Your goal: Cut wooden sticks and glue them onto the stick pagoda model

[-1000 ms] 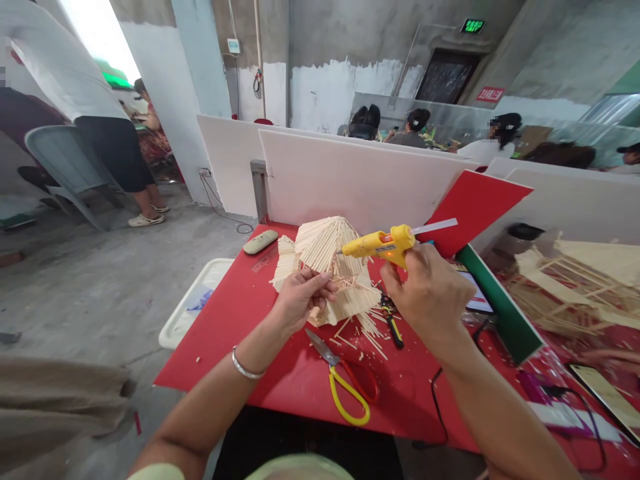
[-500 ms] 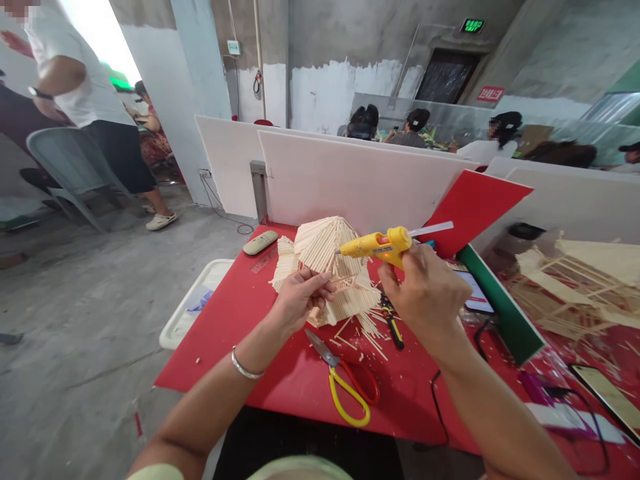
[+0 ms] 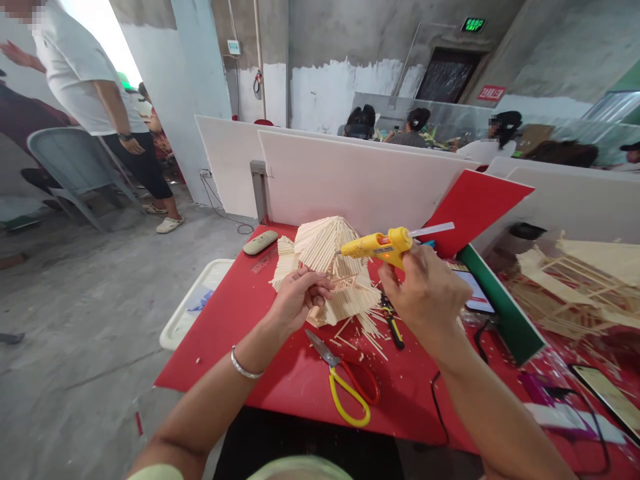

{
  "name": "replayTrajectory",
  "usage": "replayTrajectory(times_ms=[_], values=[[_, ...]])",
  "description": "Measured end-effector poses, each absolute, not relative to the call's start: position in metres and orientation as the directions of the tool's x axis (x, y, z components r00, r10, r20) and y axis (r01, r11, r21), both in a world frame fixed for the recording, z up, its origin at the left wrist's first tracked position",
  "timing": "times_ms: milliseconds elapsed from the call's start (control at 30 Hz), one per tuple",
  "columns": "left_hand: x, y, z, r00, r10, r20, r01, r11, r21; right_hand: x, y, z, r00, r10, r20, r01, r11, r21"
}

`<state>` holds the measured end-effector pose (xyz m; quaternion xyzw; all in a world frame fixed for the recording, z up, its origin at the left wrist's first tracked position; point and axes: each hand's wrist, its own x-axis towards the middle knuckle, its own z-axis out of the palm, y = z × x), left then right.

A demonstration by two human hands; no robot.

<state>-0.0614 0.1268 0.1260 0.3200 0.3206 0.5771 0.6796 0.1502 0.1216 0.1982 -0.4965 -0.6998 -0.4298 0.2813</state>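
My right hand is wrapped round a yellow hot glue gun with a clear glue stick poking out of its back. The nozzle points left, at the roof of a small model house built from thin pale wooden sticks. My left hand is in front of the model with thumb and fingers pinched together. What lies between those fingertips is too small to make out. Below the model lie scissors with one yellow and one red handle. Pliers and loose sticks lie to its right.
The red tabletop is backed by white boards. A beige remote-like object lies at the back left. On the right are a green board, phones and another stick model. A black cord hangs near my right forearm.
My left thumb and fingers have shifted very slightly. The glue gun stays almost where it was. At the far left, a standing person has turned and lowered an arm.
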Motion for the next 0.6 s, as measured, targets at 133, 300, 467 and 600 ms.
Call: replayTrajectory(times_ms=[133,300,467,600], values=[[-0.0629,0.1263,0.127,0.139,0.989,-0.055,-0.589,0.127,0.798,0.1501,0.1207,0.1998,-0.357,0.446,0.821,0.934,0.141,0.33],[-0.062,0.1272,0.1271,0.162,0.985,-0.067,-0.574,0.149,0.805,0.1502,0.122,0.1989,-0.34,0.447,0.827,0.94,0.146,0.307],[-0.0629,0.1281,0.1255,0.172,0.982,-0.071,-0.551,0.156,0.82,0.1511,0.1223,0.1981,-0.335,0.458,0.823,0.942,0.146,0.302],[-0.0641,0.1289,0.1228,0.179,0.982,-0.063,-0.547,0.152,0.823,0.1508,0.1216,0.1987,-0.329,0.45,0.83,0.944,0.144,0.296]])
